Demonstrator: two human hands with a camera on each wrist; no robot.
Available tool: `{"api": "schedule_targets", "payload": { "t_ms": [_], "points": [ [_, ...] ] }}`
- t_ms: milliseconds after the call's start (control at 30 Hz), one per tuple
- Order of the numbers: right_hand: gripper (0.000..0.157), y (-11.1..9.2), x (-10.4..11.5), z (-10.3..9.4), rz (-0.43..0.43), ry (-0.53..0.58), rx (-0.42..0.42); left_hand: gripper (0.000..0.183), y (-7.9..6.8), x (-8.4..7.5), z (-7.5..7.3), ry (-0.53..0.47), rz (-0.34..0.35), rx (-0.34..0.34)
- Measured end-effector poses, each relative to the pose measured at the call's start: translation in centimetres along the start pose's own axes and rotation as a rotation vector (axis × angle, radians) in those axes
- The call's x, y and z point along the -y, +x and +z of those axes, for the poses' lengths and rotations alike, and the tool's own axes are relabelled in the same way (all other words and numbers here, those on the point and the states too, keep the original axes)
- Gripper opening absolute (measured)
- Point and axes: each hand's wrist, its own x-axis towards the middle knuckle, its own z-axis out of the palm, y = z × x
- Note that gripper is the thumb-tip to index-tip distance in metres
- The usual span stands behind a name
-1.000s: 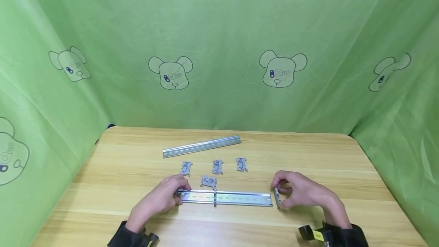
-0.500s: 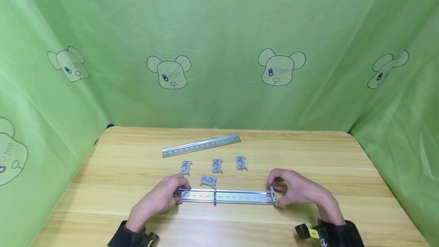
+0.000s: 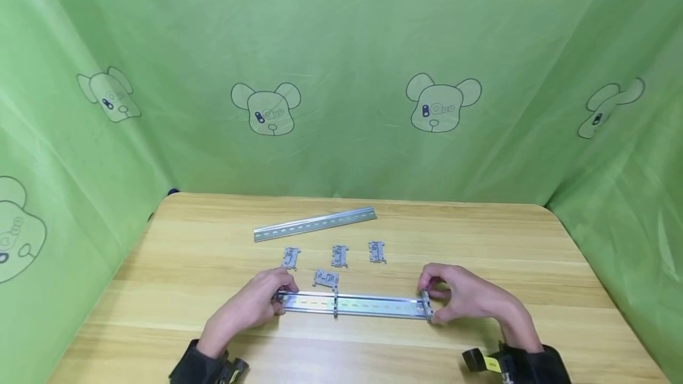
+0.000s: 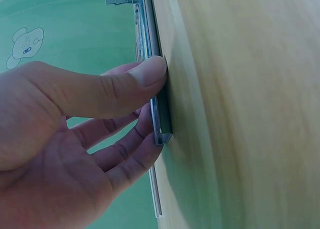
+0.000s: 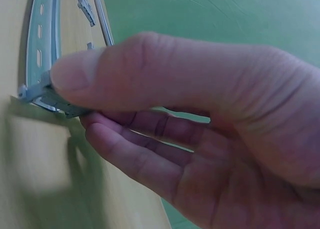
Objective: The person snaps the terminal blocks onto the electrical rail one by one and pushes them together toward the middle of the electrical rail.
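Note:
A slotted metal DIN rail lies across the near part of the table. My left hand grips its left end, thumb along the near edge, as the left wrist view shows on the rail. At the right end, my right hand pinches a grey terminal block between thumb and fingers. That terminal block stands crosswise at the rail's end in the right wrist view; whether it is clipped on cannot be seen. Another terminal block stands across the rail left of its middle.
Several loose grey terminal blocks lie flat behind the rail, such as the nearest block and the rightmost block. A second DIN rail lies slanted farther back. Green cloth surrounds the wooden table.
My right hand has brought its terminal block left, from just beyond the rail's right end onto that end. It has barely moved in the last half second. My left hand keeps its place.

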Motion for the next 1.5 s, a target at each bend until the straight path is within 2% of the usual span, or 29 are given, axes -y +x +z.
{"api": "schedule_targets", "payload": {
  "t_ms": [500,700,967,1233,1500],
  "points": [
    [0.047,0.2,0.1,0.5,0.014,-0.007,-0.019,0.040,0.0,0.0,-0.1,0.001,-0.007,-0.001],
    [0.047,-0.3,-0.6,0.5,0.004,0.084,-0.016,0.039,0.1,-0.2,0.1,-0.010,0.002,-0.001],
    [0.047,-0.6,-1.4,1.3,-0.084,0.173,-0.062,0.040,0.0,0.0,0.0,-0.008,0.006,-0.009],
    [0.047,0.5,-0.2,2.7,-0.119,0.051,-0.104,0.039,0.0,-0.1,-0.2,-0.004,0.025,-0.016],
    [0.048,2.0,0.9,4.5,-0.174,-0.081,-0.173,0.040,-0.1,0.0,-0.1,0.007,0.009,-0.017]
  ]
}}
